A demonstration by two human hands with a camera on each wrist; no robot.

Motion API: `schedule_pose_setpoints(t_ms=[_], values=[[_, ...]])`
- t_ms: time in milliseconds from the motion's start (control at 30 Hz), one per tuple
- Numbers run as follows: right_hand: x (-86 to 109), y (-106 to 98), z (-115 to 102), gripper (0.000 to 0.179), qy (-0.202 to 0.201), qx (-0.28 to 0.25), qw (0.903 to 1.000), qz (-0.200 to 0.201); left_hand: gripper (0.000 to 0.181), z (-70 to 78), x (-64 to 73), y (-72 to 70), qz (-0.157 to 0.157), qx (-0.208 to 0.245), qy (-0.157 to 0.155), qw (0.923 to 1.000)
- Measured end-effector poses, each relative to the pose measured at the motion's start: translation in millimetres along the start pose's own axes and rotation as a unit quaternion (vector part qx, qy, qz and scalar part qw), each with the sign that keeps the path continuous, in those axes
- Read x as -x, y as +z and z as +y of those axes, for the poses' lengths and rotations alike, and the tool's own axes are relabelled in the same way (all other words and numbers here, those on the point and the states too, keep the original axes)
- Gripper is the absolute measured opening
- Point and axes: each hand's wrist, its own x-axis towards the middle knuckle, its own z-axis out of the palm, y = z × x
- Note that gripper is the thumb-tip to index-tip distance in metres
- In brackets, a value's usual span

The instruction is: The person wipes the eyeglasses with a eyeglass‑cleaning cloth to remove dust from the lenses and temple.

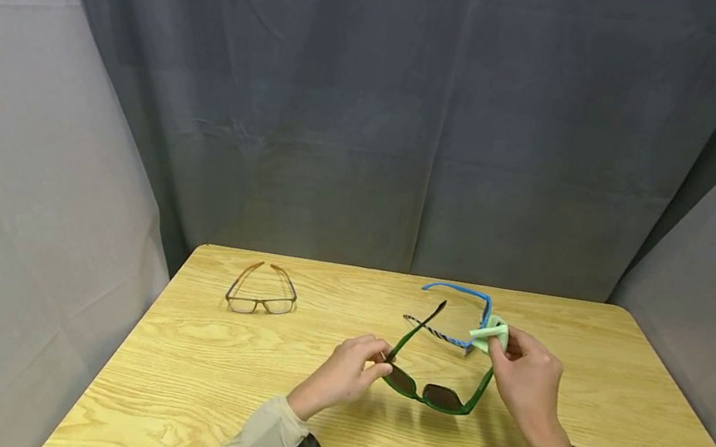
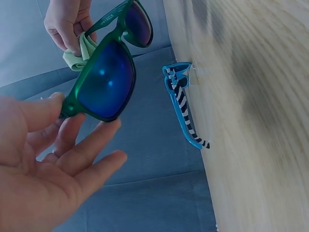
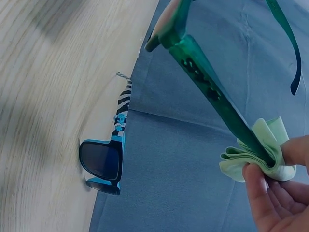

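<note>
Green-framed sunglasses (image 1: 443,399) with dark lenses are held above the table, both temples unfolded. My left hand (image 1: 344,374) pinches them at the hinge corner of the frame; the left wrist view shows thumb and fingers there, the lens (image 2: 107,82) shining blue. With the right hand (image 1: 526,379) I grip a folded light green cloth (image 3: 260,152) around the tip of the other temple (image 3: 217,96). Behind, blue sunglasses (image 1: 486,310) with a zebra-striped temple (image 3: 124,101) lie on the table, partly covered by the cloth in the head view.
Eyeglasses (image 1: 261,305) with brown temples lie unfolded at the table's back left. The wooden table (image 1: 199,386) ends at a dark grey curtain (image 1: 316,131), with light grey cloth walls (image 1: 17,201) on both sides.
</note>
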Motion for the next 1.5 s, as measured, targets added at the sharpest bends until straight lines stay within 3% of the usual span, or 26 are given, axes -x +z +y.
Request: schedule_pose_setpoints(t_ms=[600, 900, 1233, 1500], values=[[-1.8, -1.1, -0.8, 0.018, 0.002, -0.006, 0.9999, 0.016, 0.01, 5.2, 1.0, -4.4, 0.004, -0.021, 0.01, 0.9997], [-1.9, -1.9, 1.5, 0.019, -0.003, -0.006, 0.9997, 0.025, 0.01, 5.5, 1.4, -10.5, -0.008, -0.023, 0.009, 0.9997], [-2.1, -4.4, 2.4, 0.02, -0.06, -0.033, 0.9968, 0.043, 0.011, 6.7, -0.2, -26.0, 0.042, -0.079, 0.027, 0.9956], [0.3, -3.0, -1.7, 0.024, -0.109, -0.044, 0.9919, 0.049, 0.013, 8.3, -0.4, -30.6, 0.057, -0.093, 0.018, 0.9939]])
